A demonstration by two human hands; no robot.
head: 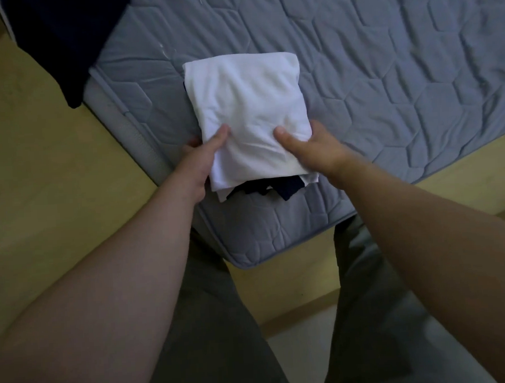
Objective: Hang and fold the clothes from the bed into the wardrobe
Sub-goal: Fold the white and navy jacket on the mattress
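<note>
So most of the view is the grey-blue quilted mattress (pixel 386 81) with that hexagon stitch pattern, bare on top and sitting at an angle so one corner points toward the person. Around it there's a tan wooden surface (pixel 39 173), can't tell if that's floor or bed frame tbh. Lower down you can see the person's legs in grey-green trousers (pixel 211 325), standing right at the mattress corner. Up in the top left a big dark navy cloth (pixel 53 46) hangs over the mattress edge, too dark to say what kind of garment it is. The main thing, the folded white garment (pixel 247 109), is a neat rectangle lying flat on the mattress near the close corner, with a bit of dark navy fabric (pixel 277 188) poking out from under its near edge. The left hand (pixel 202 156) has it by the near left side, thumb on top and fingers tucked below the fabric. The right hand (pixel 310 147) does the same on the near right side, thumb pressed on top, fingers wrapped around the edge.
</note>
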